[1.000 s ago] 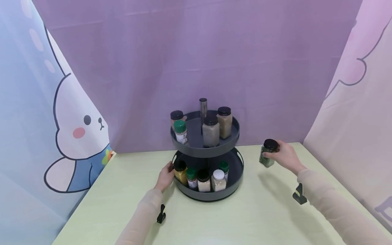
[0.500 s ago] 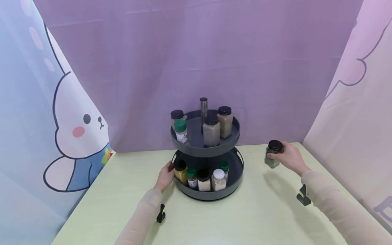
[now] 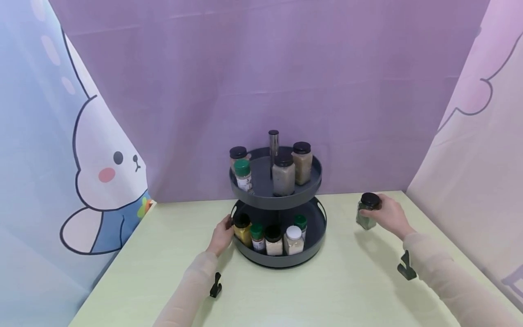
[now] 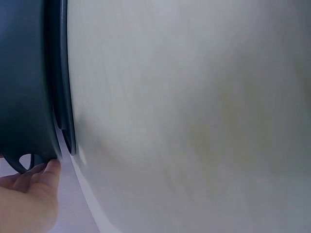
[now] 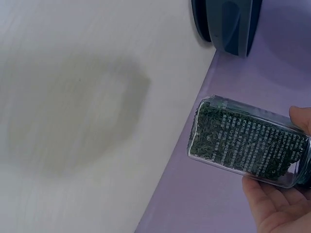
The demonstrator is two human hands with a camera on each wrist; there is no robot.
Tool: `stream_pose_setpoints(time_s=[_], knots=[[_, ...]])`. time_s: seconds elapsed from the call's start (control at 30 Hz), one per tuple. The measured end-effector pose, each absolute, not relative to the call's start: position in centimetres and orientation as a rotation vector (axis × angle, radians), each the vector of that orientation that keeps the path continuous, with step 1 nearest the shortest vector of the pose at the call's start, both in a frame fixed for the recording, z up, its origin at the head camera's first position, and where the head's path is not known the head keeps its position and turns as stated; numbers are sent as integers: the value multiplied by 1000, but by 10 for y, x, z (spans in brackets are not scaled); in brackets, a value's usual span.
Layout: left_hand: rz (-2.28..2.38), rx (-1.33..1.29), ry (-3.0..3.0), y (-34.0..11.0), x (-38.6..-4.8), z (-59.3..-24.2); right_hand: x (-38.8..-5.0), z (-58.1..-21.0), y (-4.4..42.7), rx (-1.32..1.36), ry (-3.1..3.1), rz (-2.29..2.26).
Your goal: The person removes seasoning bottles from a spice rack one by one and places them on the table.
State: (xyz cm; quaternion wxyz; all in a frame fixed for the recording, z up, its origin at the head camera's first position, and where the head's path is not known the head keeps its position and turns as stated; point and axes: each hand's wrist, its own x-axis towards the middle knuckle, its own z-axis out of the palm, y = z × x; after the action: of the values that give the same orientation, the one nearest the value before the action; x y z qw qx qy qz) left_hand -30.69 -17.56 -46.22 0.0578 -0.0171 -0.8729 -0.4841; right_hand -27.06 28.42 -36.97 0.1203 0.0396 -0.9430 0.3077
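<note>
In the head view, my right hand (image 3: 391,215) holds a black-lidded jar of green herbs (image 3: 365,221) above the table, right of the two-tier dark tray. The right wrist view shows thumb and fingers around the lid end of the clear jar (image 5: 243,141), which has white print. My left hand (image 3: 220,235) grips the left handle edge of the lower tier (image 3: 278,261); in the left wrist view its fingers (image 4: 48,170) lie at the handle cutout. A yellow jar, a green-capped one, a black-lidded one, a white-lidded jar (image 3: 293,240) and another green-capped one stand on that tier.
The upper tier (image 3: 261,200) carries a green-capped jar (image 3: 244,177) and several black-lidded jars around a metal post (image 3: 274,145). A purple cloth (image 3: 327,91) hangs behind the pale table (image 3: 163,263), with printed cloths at both sides.
My right hand has moved to the right and slightly down in the head view with the herb jar. My left hand stays at the lower tier's edge.
</note>
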Motion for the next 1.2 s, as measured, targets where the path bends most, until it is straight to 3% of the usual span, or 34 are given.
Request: stream_pose_setpoints(time_s=[1.2], knots=[[-1453, -48, -2663, -173, -302, -460, -264, -408, 293, 47, -2788, 930]])
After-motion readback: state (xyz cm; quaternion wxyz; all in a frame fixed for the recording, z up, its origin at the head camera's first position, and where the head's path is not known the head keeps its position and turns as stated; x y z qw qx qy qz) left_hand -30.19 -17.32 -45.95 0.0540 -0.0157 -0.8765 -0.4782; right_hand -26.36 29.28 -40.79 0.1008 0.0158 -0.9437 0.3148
